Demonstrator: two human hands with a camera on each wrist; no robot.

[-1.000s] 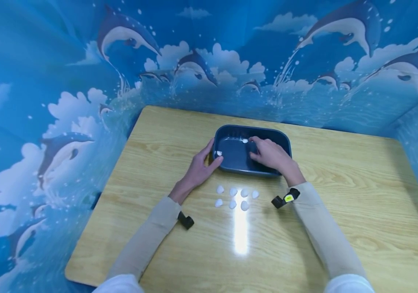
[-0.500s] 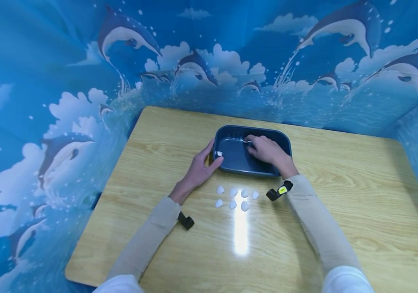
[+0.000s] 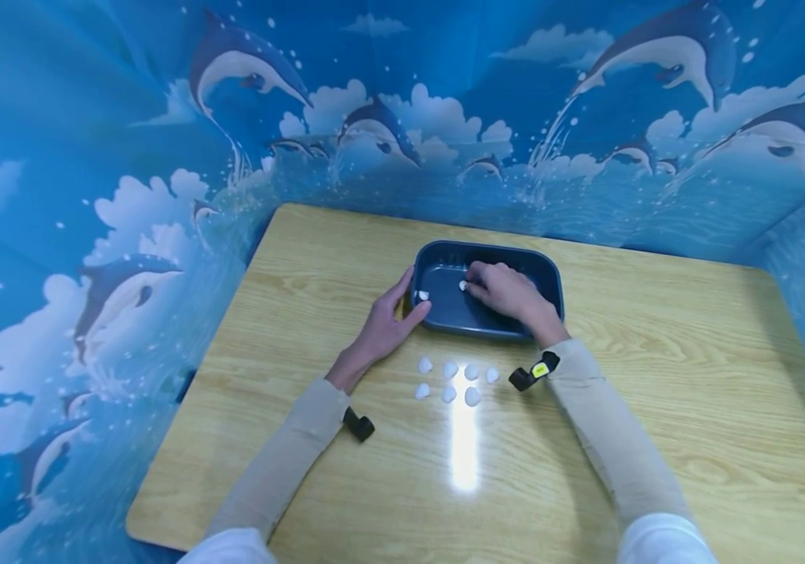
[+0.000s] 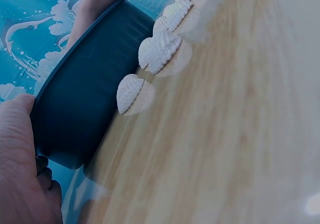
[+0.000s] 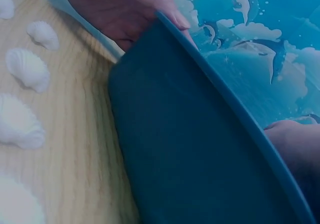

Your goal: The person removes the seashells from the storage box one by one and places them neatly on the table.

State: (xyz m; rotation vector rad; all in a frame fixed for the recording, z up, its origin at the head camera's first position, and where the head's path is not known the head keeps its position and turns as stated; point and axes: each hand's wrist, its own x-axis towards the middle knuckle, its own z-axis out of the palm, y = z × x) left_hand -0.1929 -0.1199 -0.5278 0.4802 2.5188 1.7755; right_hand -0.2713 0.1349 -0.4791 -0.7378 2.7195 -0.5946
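Observation:
A dark blue rectangular basin (image 3: 473,333) stands on the table. My left hand (image 3: 383,323) grips its left end, thumb on the near rim and fingers along the side. In the left wrist view that thumb (image 4: 22,106) lies at the rim. Inside the basin, my right hand (image 3: 504,291) pinches a small white seashell (image 3: 463,286) between thumb and fingertips. Another white seashell (image 3: 423,295) lies in the basin's left end, beside my left thumb. The right wrist view shows the basin's outer wall (image 5: 175,124) hiding most of the right hand.
Several white ridged seashells lie in two rows in front of the basin, among them a front shell (image 3: 472,396) and a rear shell (image 3: 425,365). The wooden table (image 3: 691,376) backs onto a blue dolphin-print curtain (image 3: 402,117).
My right hand has moved left in the basin and taken hold of the seashell there, bringing it slightly toward the near side. The left hand and basin have stayed put.

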